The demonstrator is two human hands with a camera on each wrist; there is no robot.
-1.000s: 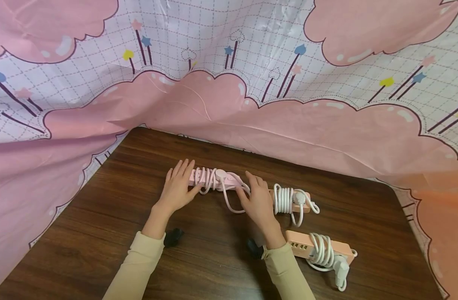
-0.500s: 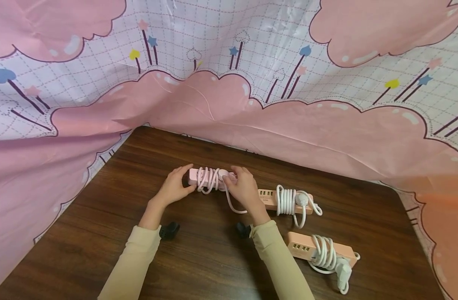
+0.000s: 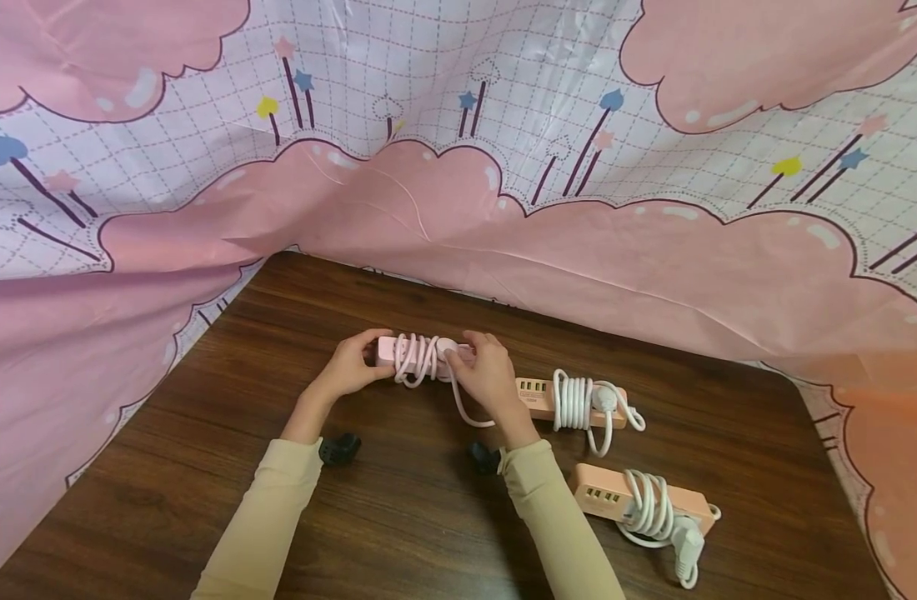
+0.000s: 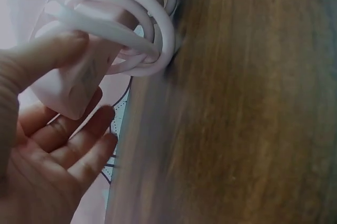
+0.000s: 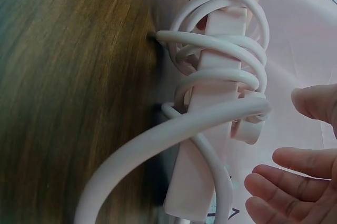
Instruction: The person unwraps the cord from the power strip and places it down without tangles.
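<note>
A pink power strip (image 3: 386, 352) lies near the far left of the table, its pale cord (image 5: 226, 45) wound around it in loose loops. The round plug (image 3: 447, 345) sits on the strip toward its right part. My left hand (image 3: 348, 365) holds the strip's left end between thumb and fingers; the thumb presses the casing in the left wrist view. Over the right end is my right hand (image 3: 488, 371). In the right wrist view its thumb and fingers are spread, with a gap between them and the strip (image 5: 197, 182). A cord loop trails onto the table.
An orange power strip (image 3: 533, 397) with wound white cord lies right of my right hand. Another orange power strip (image 3: 604, 493) lies nearer, at the right. Black wrist devices (image 3: 340, 449) sit below both wrists. A patterned curtain (image 3: 458, 200) borders the dark wooden table (image 3: 406, 517).
Both hands have come in to the pink power strip's ends, the right one moving left. The left thumb and fingers have curled around its end. Over the last half second little has moved.
</note>
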